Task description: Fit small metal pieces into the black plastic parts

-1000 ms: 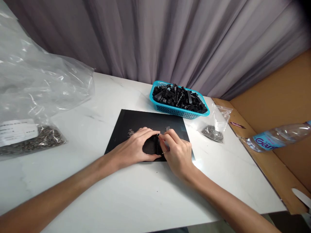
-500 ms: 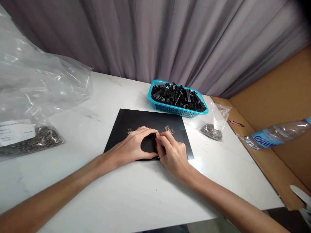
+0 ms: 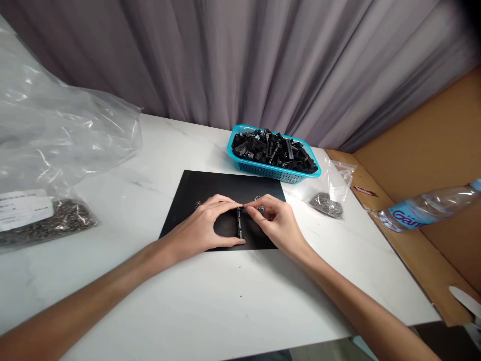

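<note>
A narrow black plastic part (image 3: 240,223) stands lengthwise over the black mat (image 3: 210,183). My left hand (image 3: 203,223) grips it by its ends, thumb at the near end and fingertips at the far end. At that far end, my right hand (image 3: 276,218) has its thumb and forefinger closed in a pinch. Whatever those fingers hold, if anything, is too small to make out. Small metal pieces lie in a pile (image 3: 258,198) partly behind my right hand, and another small pile (image 3: 198,204) shows beside my left fingers.
Behind the mat is a blue basket (image 3: 274,173) heaped with black plastic parts. A bag of small metal pieces (image 3: 326,203) lies at right, near a plastic bottle (image 3: 413,213) and a pink-and-black item (image 3: 365,190). Large clear bags (image 3: 75,135) cover the left side.
My right hand has shifted from along the part's side to its far end, leaving more of the part visible. The left hand keeps its hold.
</note>
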`<state>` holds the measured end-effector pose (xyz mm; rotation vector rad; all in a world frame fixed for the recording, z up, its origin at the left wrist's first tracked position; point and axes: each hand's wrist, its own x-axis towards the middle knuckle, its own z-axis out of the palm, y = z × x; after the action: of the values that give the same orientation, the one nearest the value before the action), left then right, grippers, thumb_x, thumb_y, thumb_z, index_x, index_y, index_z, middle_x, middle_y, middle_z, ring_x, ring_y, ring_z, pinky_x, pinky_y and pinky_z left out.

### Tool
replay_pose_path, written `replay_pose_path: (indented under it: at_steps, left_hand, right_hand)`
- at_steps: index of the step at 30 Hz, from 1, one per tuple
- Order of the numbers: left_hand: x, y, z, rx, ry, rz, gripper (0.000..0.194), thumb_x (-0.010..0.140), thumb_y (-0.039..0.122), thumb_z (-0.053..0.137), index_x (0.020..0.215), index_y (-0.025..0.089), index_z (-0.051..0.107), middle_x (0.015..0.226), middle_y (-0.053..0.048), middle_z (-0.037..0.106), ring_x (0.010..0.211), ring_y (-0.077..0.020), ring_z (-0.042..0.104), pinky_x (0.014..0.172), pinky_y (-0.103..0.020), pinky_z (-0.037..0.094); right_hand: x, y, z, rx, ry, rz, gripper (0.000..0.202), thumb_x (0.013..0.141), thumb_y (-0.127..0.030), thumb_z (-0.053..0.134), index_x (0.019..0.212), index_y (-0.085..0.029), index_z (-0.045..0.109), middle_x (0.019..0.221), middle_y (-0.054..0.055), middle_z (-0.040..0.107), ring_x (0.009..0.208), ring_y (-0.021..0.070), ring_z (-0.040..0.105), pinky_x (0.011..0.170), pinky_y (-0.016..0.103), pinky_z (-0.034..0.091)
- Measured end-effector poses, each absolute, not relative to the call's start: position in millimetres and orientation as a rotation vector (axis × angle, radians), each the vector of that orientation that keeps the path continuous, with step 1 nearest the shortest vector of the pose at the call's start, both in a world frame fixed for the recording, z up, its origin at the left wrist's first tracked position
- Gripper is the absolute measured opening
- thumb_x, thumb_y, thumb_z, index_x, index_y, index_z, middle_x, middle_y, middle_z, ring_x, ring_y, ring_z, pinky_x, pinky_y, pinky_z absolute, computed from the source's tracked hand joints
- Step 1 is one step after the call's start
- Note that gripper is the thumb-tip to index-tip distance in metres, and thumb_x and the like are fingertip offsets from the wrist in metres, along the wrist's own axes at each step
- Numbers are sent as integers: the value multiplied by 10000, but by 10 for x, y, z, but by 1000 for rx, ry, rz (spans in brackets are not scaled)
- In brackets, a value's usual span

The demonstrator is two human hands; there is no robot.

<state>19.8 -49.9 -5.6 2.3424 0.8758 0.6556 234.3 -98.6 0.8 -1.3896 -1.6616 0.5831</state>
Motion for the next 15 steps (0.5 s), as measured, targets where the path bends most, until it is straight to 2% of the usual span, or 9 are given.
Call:
replay_pose_path:
  at_steps: [6, 15]
  left_hand:
    - [205, -499, 2, 2342, 883, 624, 615, 764, 507, 838, 1294, 259, 651, 1256, -78, 636, 1200, -280, 623, 1037, -457, 548]
    - [221, -492, 21, 2279, 879, 582, 617, 740, 491, 858, 1292, 287, 671, 1205, -55, 645, 1171, -275, 623, 1032, -467, 524]
  right_hand:
    - [2383, -885, 13, -1391, -1530, 849, 232, 865, -406, 738, 845, -186, 810, 823, 35, 743, 519, 92, 444, 491, 255, 333]
    - [2423, -824, 20, -1386, -1482, 977, 373, 760, -534, 818, 753, -164, 777, 767, 41, 721, 596, 116, 498, 555, 264, 376]
